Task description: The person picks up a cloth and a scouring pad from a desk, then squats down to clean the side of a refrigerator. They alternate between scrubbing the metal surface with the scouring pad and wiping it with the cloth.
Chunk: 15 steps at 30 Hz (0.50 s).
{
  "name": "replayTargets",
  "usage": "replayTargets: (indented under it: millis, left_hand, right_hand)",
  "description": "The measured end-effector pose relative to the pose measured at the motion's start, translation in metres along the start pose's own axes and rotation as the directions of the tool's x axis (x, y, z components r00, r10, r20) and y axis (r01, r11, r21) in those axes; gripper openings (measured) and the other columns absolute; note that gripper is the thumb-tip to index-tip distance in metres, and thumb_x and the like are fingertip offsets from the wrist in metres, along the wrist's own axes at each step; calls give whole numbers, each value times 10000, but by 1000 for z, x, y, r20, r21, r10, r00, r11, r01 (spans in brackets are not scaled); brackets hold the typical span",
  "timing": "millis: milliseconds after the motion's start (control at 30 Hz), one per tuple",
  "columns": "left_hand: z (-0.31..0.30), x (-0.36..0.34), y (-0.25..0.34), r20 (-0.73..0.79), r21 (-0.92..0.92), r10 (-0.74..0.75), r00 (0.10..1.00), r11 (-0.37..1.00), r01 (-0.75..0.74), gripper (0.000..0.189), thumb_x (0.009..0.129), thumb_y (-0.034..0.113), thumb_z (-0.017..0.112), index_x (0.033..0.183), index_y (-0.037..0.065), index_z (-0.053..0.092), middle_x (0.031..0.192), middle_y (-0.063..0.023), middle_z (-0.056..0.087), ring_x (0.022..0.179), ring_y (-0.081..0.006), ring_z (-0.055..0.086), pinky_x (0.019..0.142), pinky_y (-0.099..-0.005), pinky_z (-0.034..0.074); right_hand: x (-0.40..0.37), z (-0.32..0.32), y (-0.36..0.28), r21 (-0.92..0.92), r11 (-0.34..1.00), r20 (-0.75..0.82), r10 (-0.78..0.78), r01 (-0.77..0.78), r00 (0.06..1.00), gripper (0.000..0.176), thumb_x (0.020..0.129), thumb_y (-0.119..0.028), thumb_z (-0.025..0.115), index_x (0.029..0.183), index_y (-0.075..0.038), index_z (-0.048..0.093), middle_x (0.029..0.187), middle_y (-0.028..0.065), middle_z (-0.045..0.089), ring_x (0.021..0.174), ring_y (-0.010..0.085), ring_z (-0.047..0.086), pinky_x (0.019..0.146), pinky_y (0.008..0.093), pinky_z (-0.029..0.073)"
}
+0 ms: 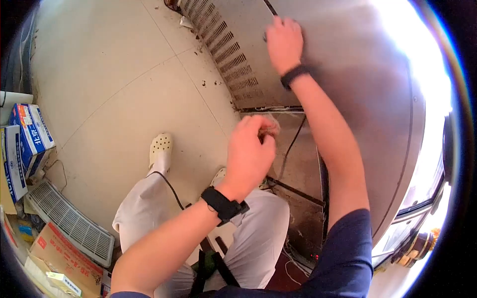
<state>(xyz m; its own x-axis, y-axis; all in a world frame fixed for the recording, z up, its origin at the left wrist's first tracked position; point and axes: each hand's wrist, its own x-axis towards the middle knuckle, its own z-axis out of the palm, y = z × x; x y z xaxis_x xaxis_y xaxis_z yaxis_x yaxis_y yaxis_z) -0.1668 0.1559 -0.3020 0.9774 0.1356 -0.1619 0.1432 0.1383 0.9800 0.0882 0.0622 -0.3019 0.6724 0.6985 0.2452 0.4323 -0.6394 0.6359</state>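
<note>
My left hand (250, 151), with a black band at the wrist, is closed around a crumpled brownish piece (271, 126), too unclear to name, above the open lower compartment (298, 159) of a metal cabinet. Farther up, my right hand (284, 43) is closed at a dark slot or handle (270, 7) on the brushed metal panel (343, 49). What its fingers hold is hidden. A dark cable (294, 139) hangs inside the compartment, which looks dirty.
Vent slots (231, 52) line the cabinet's side. Blue-and-white boxes (34, 131), a white grille (72, 218) and a cardboard box (64, 256) lie at left. Loose wires (295, 263) trail below the compartment. Tiled floor (114, 74) shows dark debris near the cabinet.
</note>
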Motion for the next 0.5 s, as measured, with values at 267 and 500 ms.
replayTargets:
  millis: [267,500]
  left_hand:
    - [-14,16,19,-141,-68,-6,990,998,-3,189,831,13,587,1006,-20,653,932,-145,703,842,-216,668,791,-317,526]
    - [-26,24,15,-163,-95,-92,982,993,77,202,830,13,588,1019,-14,654,936,-127,688,837,-190,643,783,-314,517]
  right_hand:
    - [-82,16,-22,95,995,207,-15,-5,978,80,802,-124,604,779,-106,678,930,64,572,972,265,531,824,398,418]
    - [-6,44,-36,-9,999,62,-42,43,997,81,799,-132,615,790,-130,695,960,58,584,979,258,529,862,396,418]
